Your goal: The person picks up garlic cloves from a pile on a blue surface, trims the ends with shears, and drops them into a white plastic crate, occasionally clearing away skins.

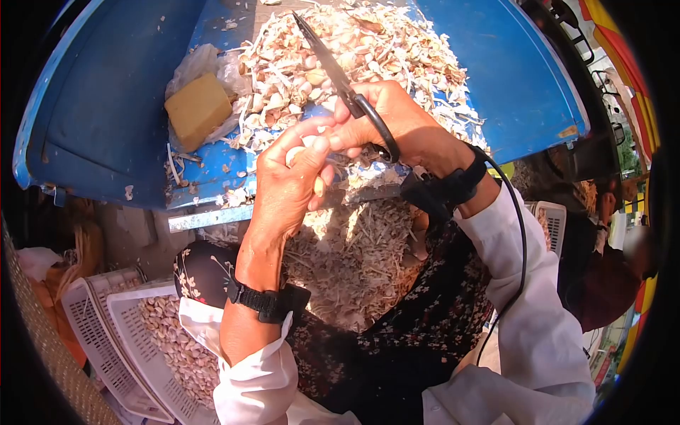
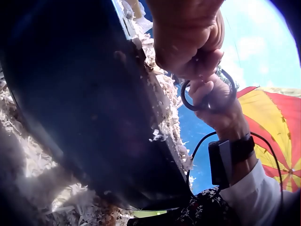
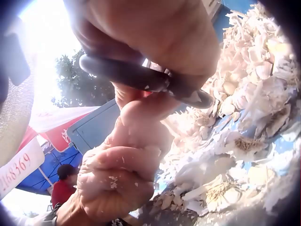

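My left hand (image 1: pixel 280 173) holds a pale garlic clove (image 1: pixel 294 155) between curled fingers and thumb; another pale piece (image 1: pixel 319 187) shows lower down by its fingers. Black-handled scissors (image 1: pixel 333 67) are held in my right hand (image 1: pixel 407 127), blades pointing up and away over the garlic heap. The right thumb and fingertips meet the left fingertips above the tray's near edge. In the right wrist view, the scissor handle (image 3: pixel 124 73) crosses under the right hand, and the left hand (image 3: pixel 120 169) is bunched below it. The left wrist view shows the handle loops (image 2: pixel 187 96) around the right fingers.
Garlic cloves and peel (image 1: pixel 382 49) are heaped in the blue tray (image 1: pixel 92 106). A yellowish block (image 1: pixel 198 112) sits on a plastic bag (image 1: pixel 195 64) at left. Peel (image 1: pixel 347 262) lies below the tray edge. White crates (image 1: pixel 131 312) at lower left hold cloves (image 1: pixel 180 340). A cable (image 1: pixel 523 262) runs along the right sleeve.
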The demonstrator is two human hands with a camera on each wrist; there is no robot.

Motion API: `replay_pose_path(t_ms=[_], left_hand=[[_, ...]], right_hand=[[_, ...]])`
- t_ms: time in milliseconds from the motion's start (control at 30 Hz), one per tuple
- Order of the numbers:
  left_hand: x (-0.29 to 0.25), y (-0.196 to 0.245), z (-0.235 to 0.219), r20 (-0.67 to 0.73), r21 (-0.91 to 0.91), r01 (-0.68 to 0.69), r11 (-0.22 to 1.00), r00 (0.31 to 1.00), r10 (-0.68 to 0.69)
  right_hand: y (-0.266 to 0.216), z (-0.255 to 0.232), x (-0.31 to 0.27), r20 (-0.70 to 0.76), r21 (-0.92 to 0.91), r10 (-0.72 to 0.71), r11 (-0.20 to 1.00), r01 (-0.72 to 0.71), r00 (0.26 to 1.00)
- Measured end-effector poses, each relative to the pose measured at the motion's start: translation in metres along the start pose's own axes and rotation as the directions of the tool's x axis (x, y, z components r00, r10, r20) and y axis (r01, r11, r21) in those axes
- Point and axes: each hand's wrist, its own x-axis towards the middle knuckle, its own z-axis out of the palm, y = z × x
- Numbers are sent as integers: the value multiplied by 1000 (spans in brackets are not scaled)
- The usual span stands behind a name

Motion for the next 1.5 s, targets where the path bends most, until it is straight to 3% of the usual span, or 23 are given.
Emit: replay_pose_path(t_ms=[167, 233, 300, 367, 400, 433, 467, 533, 567, 667, 800, 867, 900, 967, 1000, 1067, 1100, 1133, 1200, 1267, 1400, 1500], left_hand=[[1, -7, -2, 30, -117, 78, 990, 997, -75], [3, -10, -2, 1, -179, 77, 981, 997, -78], [3, -10, -1, -33, -245, 74, 967, 996, -84], [2, -4, 0, -85, -298, 32, 954, 995, -60], [3, -4, -1, -84, -314, 27, 949, 995, -56], [4, -5, -7, -69, -278, 33, 960, 996, -54], [5, -7, -11, -53, -241, 39, 970, 997, -53], [2, -3, -7, -50, -233, 4, 973, 999, -16], [1, -3, -8, -71, -145, 6, 989, 997, -16], [-2, 2, -4, -123, -23, -2, 1000, 992, 0], [-5, 3, -4, -97, 52, -25, 998, 995, 30], [-5, 5, -3, -48, 102, -23, 995, 998, 28], [-6, 9, -2, -60, 64, -36, 997, 997, 40], [-13, 22, -3, -120, -9, -93, 996, 989, 91], [-22, 35, -8, -155, 12, -115, 993, 981, 115], [-50, 57, -26, -213, 79, -254, 964, 940, 265], [-69, 65, -46, -205, 158, -302, 940, 922, 330], [-89, 71, -66, -308, 293, -310, 905, 865, 396], [-136, 68, -125, -550, 437, -188, 880, 718, 427], [-180, 56, -160, -648, 648, 195, 736, 649, 398], [-200, 45, -163, -554, 773, 176, 609, 654, 515], [-208, 38, -164, -439, 871, 150, 467, 663, 607]], right_hand=[[13, 0, -7, -38, -35, -46, 998, 45, 998], [10, 6, -14, -121, -13, -83, 997, 82, 989], [6, 0, -18, -101, -153, -55, 987, 39, 993], [-8, -7, -28, -104, -586, -192, 805, 96, 976], [-15, -11, -34, -61, -767, -255, 630, 118, 965], [-16, -24, -39, 17, -912, -172, 400, 86, 985], [-15, -30, -40, 15, -914, -172, 397, 83, 985], [-13, -36, -41, 186, -962, -311, 137, 238, 932], [-14, -36, -41, 206, -965, -332, 89, 248, 920], [-22, -31, -40, 183, -982, -215, 2, 188, 959], [-14, -35, -39, 218, -963, -229, 105, 247, 949], [-13, -33, -41, 275, -868, -198, 369, 332, 941], [-14, -31, -40, 275, -869, -195, 368, 330, 941], [-19, -25, -37, -13, -825, -173, 559, 87, 985], [-14, -25, -34, -83, -757, -156, 653, 39, 984], [4, -23, -23, -96, -746, -248, 660, 96, 964], [16, -22, -16, -72, -813, -349, 563, 148, 935], [17, -16, -14, -62, -848, -322, 515, 120, 945], [25, -4, -10, -50, -894, -280, 441, 82, 959], [34, 3, -7, -61, -905, -300, 419, 74, 952], [41, -1, 4, -39, -932, -271, 358, 63, 962], [41, -4, 3, -17, -909, -319, 401, 119, 948]])
